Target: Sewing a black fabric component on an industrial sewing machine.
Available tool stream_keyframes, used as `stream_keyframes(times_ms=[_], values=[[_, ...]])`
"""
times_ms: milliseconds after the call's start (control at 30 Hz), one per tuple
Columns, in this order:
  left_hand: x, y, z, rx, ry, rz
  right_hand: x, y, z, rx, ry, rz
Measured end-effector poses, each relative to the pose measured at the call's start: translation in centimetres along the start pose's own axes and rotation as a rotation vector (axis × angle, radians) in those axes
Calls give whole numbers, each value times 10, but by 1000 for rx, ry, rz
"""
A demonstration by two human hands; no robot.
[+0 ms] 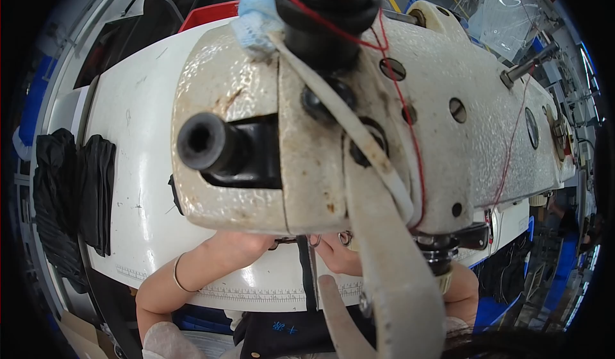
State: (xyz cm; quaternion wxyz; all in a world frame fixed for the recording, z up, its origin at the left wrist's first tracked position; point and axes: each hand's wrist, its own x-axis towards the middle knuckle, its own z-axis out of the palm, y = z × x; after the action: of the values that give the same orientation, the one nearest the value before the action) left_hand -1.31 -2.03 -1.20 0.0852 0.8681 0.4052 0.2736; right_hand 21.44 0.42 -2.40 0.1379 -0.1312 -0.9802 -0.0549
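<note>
A white industrial sewing machine (pixel 230 205) fills the upper middle, red threads over its head. My left hand (pixel 251 247), with a bracelet on the wrist, reaches under the machine's lower edge, which hides its fingertips. My right hand (pixel 336 256) is under the head too, partly behind a pale lever (pixel 391 269), its visible fingers curled beside small metal loops (pixel 344 238); what they hold is unclear. A black strip with a zipper (pixel 307 275) runs between my hands over the white table (pixel 131 186) and its printed ruler scale.
Black folded fabric (pixel 96 192) lies on the table's left end, beside more black cloth. A red bin (pixel 198 16) stands behind the machine. Dark fabric in a blue bin (pixel 496 275) is at the right. A clear plastic sheet (pixel 506 19) shows at the upper right.
</note>
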Motion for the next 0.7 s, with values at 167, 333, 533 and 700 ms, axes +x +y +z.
stream_keyframes(times_ms=[167,333,533,700], values=[[1,-1,0,3,-39,6,0,1,0,-76,8,-25],[-3,-3,1,21,-58,-3,2,1,2,-144,24,-59],[1,-1,1,32,-56,-5,4,4,-3,-228,27,-86],[0,3,0,17,-34,-48,1,6,-1,-245,-63,-226]])
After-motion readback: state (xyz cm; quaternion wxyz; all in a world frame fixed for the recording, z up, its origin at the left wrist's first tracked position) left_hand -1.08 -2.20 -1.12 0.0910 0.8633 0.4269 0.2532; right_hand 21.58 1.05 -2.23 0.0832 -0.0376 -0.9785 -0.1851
